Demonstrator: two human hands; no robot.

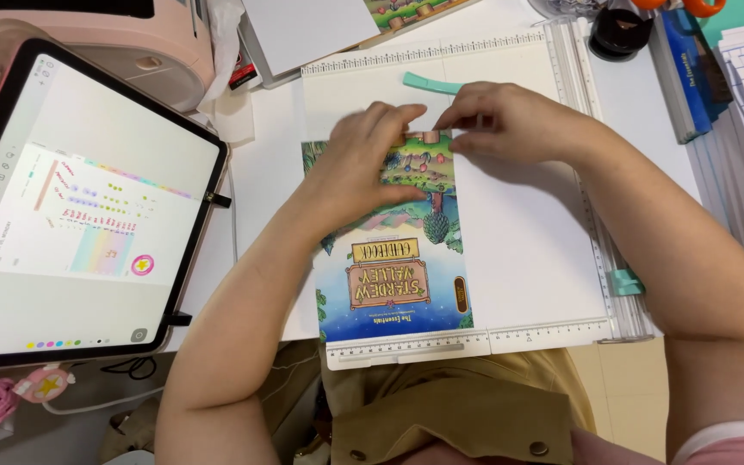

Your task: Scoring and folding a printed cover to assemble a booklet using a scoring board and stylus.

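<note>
The printed sheet (393,258) lies on the scoring board (527,258), its near edge at the board's near rule. My left hand (372,159) presses it flat; my right hand (501,120) pinches its far edge, aligning it. Beyond lies a teal tool (430,83).

Glossy paper booklet cover (393,258) on matt white plastic scoring board (527,250)

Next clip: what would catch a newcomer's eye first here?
The colourful printed sheet at centre, lying on a white scoring board, with the left hand and right hand pressing its far edge. A tablet with pastel charts stands at left.
</note>
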